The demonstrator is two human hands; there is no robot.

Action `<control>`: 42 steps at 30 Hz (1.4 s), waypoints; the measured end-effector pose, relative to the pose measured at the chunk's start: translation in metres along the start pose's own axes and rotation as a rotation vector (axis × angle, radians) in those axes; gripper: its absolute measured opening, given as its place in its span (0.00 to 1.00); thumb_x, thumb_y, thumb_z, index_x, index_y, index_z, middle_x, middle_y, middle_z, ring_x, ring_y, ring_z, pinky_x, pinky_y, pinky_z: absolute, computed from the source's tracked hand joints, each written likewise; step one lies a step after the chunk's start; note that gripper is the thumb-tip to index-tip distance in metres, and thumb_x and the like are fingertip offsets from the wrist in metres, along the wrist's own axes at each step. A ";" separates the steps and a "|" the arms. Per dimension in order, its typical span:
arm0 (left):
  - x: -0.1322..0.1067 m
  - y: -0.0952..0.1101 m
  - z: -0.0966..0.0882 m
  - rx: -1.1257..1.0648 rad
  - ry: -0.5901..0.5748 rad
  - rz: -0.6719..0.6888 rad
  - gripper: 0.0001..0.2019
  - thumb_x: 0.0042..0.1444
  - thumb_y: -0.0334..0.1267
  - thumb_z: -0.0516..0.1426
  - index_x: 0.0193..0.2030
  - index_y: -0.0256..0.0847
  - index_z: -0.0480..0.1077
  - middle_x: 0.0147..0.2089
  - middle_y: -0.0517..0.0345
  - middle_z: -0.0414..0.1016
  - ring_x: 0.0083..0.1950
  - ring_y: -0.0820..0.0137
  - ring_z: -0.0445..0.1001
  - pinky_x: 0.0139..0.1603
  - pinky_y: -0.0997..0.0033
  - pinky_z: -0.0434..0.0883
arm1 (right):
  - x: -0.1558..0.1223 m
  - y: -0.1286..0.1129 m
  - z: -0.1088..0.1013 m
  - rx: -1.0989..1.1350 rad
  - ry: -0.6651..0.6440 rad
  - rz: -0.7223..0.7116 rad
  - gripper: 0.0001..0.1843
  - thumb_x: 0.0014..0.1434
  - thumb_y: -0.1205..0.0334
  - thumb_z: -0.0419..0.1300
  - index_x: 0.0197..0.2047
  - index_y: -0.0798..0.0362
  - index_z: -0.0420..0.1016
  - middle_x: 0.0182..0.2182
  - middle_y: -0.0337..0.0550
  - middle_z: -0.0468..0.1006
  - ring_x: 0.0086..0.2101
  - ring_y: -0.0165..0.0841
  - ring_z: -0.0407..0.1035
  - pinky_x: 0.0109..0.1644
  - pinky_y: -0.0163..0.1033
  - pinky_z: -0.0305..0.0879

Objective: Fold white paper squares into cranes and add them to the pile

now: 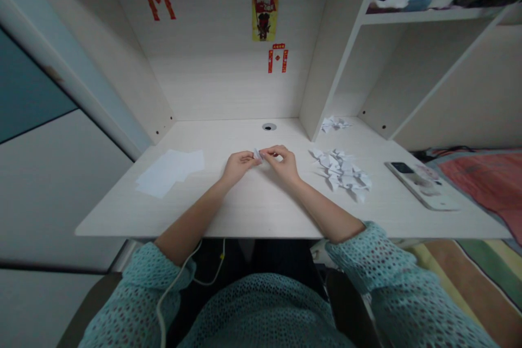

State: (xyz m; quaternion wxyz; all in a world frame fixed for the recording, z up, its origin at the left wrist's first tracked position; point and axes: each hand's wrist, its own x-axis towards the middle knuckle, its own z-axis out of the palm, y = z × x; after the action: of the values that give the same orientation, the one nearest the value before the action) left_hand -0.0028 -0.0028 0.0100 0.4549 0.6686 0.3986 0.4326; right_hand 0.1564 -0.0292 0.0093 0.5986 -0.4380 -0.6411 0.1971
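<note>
Between my two hands, just above the middle of the white desk, is a small piece of folded white paper [257, 154]. My left hand [240, 166] pinches it from the left, with the fingers closed. From the right, my right hand [282, 162] grips its other side between thumb and fingertips. The exact folds are too small to make out. To the left lie flat sheets of white paper [171, 171], overlapping. Right of my right hand sits a pile of folded white paper pieces [342, 171], pointed in shape.
More folded pieces [335, 124] lie at the back right, beyond the upright divider [326, 92]. A phone-like device [422, 185] rests on the desk [261, 212] at the right. A round cable hole [269, 126] is near the back panel. A white cable [171, 288] crosses by my left sleeve.
</note>
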 end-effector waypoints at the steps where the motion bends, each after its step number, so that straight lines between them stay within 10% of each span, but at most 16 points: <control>1: 0.000 0.000 0.000 0.007 -0.012 0.023 0.14 0.42 0.47 0.63 0.29 0.37 0.73 0.28 0.57 0.75 0.30 0.72 0.71 0.33 0.73 0.65 | 0.000 0.000 0.000 -0.013 0.000 -0.010 0.08 0.53 0.54 0.61 0.32 0.48 0.79 0.30 0.42 0.79 0.35 0.35 0.67 0.40 0.42 0.62; 27: -0.004 0.003 -0.001 0.217 0.008 0.075 0.15 0.43 0.50 0.62 0.30 0.39 0.76 0.30 0.58 0.77 0.32 0.69 0.73 0.35 0.74 0.66 | 0.004 0.001 -0.005 -0.214 -0.052 -0.168 0.07 0.55 0.57 0.59 0.31 0.48 0.78 0.31 0.42 0.78 0.38 0.37 0.67 0.48 0.45 0.60; 42: -0.004 0.006 0.008 -0.015 0.105 -0.128 0.17 0.41 0.50 0.63 0.30 0.37 0.76 0.32 0.52 0.78 0.33 0.69 0.72 0.29 0.74 0.62 | 0.005 0.016 0.007 -0.017 0.093 0.132 0.13 0.53 0.52 0.58 0.30 0.52 0.76 0.31 0.44 0.77 0.35 0.35 0.67 0.38 0.39 0.61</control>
State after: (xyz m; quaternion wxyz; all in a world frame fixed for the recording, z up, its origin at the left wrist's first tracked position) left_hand 0.0045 -0.0101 0.0131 0.4652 0.6147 0.4604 0.4402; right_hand 0.1559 -0.0151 -0.0020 0.6095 -0.4929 -0.5842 0.2101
